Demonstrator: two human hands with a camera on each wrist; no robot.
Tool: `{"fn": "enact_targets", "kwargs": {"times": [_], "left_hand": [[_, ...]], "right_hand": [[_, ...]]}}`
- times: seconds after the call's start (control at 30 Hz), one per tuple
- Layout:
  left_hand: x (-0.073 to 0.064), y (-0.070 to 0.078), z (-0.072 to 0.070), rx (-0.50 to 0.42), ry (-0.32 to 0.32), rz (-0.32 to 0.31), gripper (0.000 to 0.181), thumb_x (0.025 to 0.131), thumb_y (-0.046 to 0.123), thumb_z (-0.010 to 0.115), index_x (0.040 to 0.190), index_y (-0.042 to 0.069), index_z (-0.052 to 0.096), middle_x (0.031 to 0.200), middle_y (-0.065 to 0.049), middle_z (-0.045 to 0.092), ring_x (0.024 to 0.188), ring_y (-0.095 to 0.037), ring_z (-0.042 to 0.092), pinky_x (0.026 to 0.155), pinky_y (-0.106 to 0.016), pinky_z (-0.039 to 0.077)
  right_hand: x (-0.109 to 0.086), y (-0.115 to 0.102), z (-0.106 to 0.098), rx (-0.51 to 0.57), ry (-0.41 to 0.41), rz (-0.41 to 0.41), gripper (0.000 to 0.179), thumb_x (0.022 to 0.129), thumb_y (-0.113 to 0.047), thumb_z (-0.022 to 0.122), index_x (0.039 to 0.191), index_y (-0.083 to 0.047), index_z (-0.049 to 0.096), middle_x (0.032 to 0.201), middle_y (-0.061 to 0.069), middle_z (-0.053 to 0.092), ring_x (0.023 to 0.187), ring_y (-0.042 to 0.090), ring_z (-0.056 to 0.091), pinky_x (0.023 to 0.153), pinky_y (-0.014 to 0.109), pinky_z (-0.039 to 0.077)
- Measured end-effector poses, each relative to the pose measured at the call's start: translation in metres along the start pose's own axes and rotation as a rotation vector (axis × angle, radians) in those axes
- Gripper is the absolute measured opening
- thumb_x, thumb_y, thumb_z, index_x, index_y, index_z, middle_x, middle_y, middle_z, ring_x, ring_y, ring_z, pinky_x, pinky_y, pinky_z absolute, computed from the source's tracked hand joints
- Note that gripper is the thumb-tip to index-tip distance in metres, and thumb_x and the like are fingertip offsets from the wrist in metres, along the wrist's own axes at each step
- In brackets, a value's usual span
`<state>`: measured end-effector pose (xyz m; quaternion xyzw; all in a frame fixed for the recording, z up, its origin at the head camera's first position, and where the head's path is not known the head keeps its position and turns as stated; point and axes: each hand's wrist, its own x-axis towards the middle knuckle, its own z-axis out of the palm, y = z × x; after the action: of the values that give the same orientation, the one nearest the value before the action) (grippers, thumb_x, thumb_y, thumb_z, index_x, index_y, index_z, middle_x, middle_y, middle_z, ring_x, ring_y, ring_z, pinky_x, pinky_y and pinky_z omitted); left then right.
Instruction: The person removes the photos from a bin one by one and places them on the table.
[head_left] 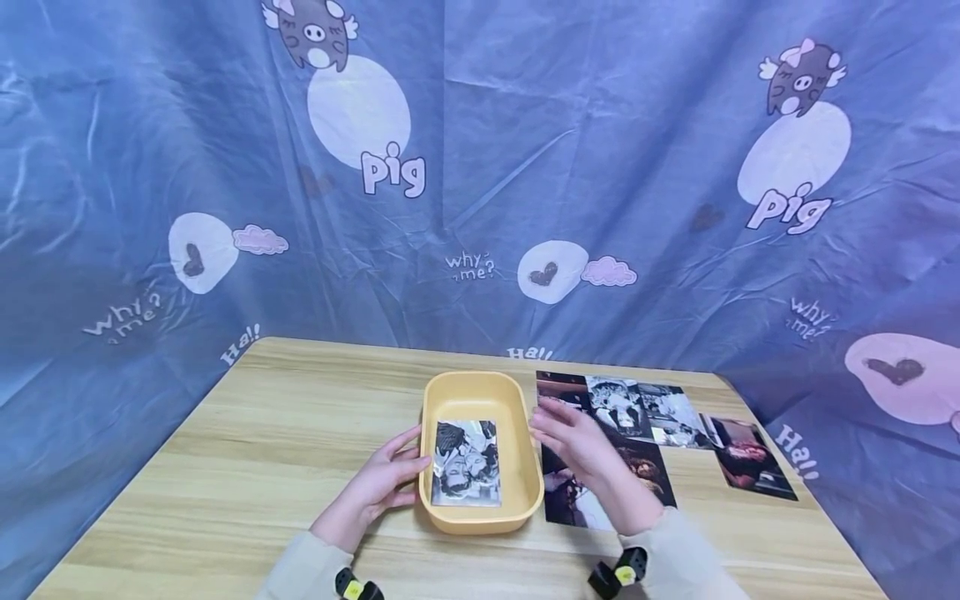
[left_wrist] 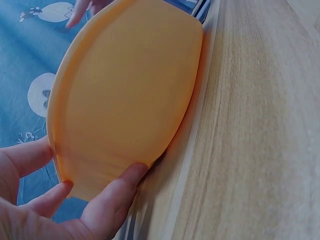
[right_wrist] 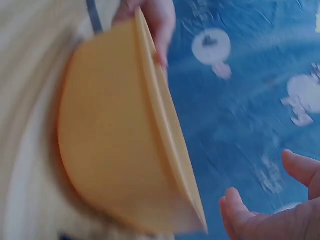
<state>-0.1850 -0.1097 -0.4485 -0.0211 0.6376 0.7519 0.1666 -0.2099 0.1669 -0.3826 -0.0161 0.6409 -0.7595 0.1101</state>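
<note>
A yellow plastic bin with rounded corners stands on the table. One black-and-white photo lies flat inside it. My left hand holds the bin's left side, its thumb at the rim and its fingers against the outer wall; the left wrist view shows the fingers touching that wall. Just off the right rim, my right hand hovers over the photos with fingers extended and nothing in them. In the right wrist view it appears apart from the bin wall.
Several photos lie right of the bin, including a black-and-white one and a dark one partly under my right hand. Farther right, a dark reddish photo lies near the table edge. A blue printed cloth hangs behind the wooden table.
</note>
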Motion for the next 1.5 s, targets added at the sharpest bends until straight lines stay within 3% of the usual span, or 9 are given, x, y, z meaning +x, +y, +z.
{"fn": "enact_targets", "kwargs": {"times": [0.13,0.27,0.5,0.63,0.77,0.87,1.0,1.13,1.5], "left_hand": [[0.000,-0.001,0.000,-0.001,-0.002,-0.001,0.068,0.082,0.012,0.060,0.140,0.012,0.024,0.136,-0.026,0.033,0.105,-0.033,0.054,0.075,-0.044,0.052],[0.000,-0.002,0.000,-0.001,-0.007,0.002,0.068,0.083,0.012,0.059,0.141,0.012,0.024,0.136,-0.026,0.033,0.106,-0.034,0.054,0.075,-0.045,0.052],[-0.001,0.000,0.001,-0.005,-0.013,0.018,0.068,0.083,0.012,0.059,0.141,0.011,0.023,0.136,-0.027,0.032,0.106,-0.036,0.053,0.075,-0.046,0.052],[-0.001,0.000,0.001,-0.006,-0.009,0.014,0.068,0.083,0.012,0.059,0.140,0.012,0.024,0.136,-0.026,0.033,0.105,-0.035,0.054,0.075,-0.045,0.052],[0.000,-0.001,0.000,-0.006,-0.007,0.012,0.068,0.083,0.013,0.059,0.140,0.012,0.024,0.136,-0.026,0.032,0.104,-0.032,0.055,0.075,-0.045,0.052],[0.001,-0.001,-0.001,-0.002,-0.006,0.008,0.068,0.083,0.013,0.059,0.140,0.013,0.024,0.136,-0.027,0.032,0.102,-0.030,0.056,0.075,-0.044,0.052],[0.001,-0.001,-0.001,-0.003,-0.008,0.002,0.068,0.082,0.013,0.060,0.140,0.013,0.024,0.136,-0.027,0.031,0.102,-0.030,0.056,0.075,-0.044,0.052],[0.002,-0.001,-0.001,-0.015,-0.021,-0.001,0.069,0.082,0.013,0.060,0.141,0.013,0.024,0.137,-0.027,0.031,0.104,-0.032,0.054,0.077,-0.046,0.051],[0.001,0.001,0.000,-0.028,-0.024,0.000,0.068,0.083,0.013,0.059,0.141,0.013,0.023,0.136,-0.027,0.033,0.105,-0.032,0.054,0.076,-0.047,0.051]], "right_hand": [[0.003,0.014,0.027,-0.049,-0.037,0.043,0.061,0.083,-0.003,0.056,0.132,0.014,0.023,0.129,0.033,0.033,0.105,0.026,0.053,0.099,0.039,0.037],[0.004,0.029,0.044,-0.151,-0.050,0.088,0.069,0.082,-0.010,0.059,0.133,0.015,0.019,0.133,0.036,0.025,0.119,0.040,0.037,0.103,0.046,0.030],[0.005,0.044,0.064,-0.313,0.096,0.126,0.076,0.074,-0.010,0.064,0.131,0.017,0.021,0.132,0.041,0.020,0.123,0.050,0.022,0.103,0.056,0.020],[0.009,0.048,0.065,-0.256,0.133,0.170,0.074,0.073,-0.007,0.060,0.132,0.016,0.020,0.134,0.037,0.022,0.123,0.047,0.023,0.101,0.059,0.022],[0.020,0.061,0.059,-0.131,0.124,0.227,0.075,0.072,-0.003,0.059,0.132,0.012,0.018,0.133,0.032,0.025,0.119,0.042,0.030,0.091,0.054,0.039],[0.026,0.070,0.056,-0.089,0.097,0.214,0.074,0.072,0.000,0.059,0.132,0.012,0.016,0.132,0.030,0.026,0.113,0.036,0.039,0.083,0.045,0.048],[0.017,0.061,0.062,-0.118,0.047,0.163,0.068,0.074,0.004,0.054,0.134,0.011,0.021,0.117,0.027,0.041,0.092,0.024,0.052,0.073,0.034,0.051],[0.013,0.058,0.067,-0.140,0.008,0.141,0.071,0.072,0.008,0.053,0.137,0.004,0.024,0.099,0.014,0.046,0.077,0.016,0.053,0.065,0.029,0.051],[0.010,0.053,0.068,-0.120,-0.031,0.113,0.077,0.072,0.014,0.049,0.140,-0.003,0.017,0.101,0.017,0.046,0.079,0.022,0.056,0.068,0.035,0.054]]}}
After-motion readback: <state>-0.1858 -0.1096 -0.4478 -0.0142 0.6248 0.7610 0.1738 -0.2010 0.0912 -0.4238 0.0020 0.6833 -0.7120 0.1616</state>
